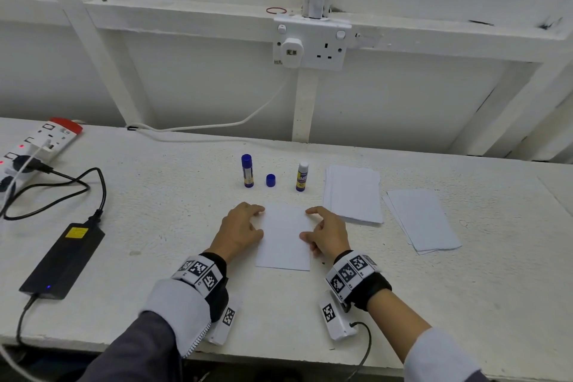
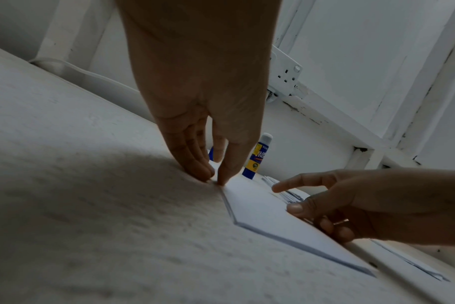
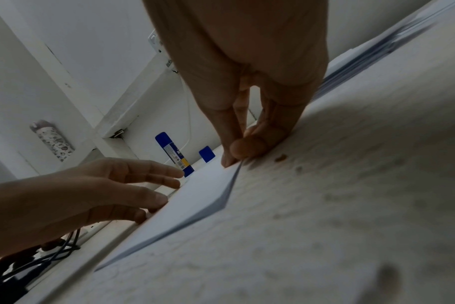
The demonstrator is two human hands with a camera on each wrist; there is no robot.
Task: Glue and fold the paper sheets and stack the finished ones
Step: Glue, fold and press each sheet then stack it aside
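Paper sheet (image 1: 283,236), smooth white rectangle, between loose-fingered left hand (image 1: 240,228) and edge-pinching right hand (image 1: 328,234)

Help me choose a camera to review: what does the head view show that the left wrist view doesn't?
Only the head view: the power strip, the black adapter and the marker bands on both wrists. Only the left wrist view: up close, the left hand's fingertips touching the paper sheet's far corner, and the right hand's thumb on its edge with fingers curled below. Both: the two hands, the sheet, the uncapped glue stick, a paper pile and the wall socket.
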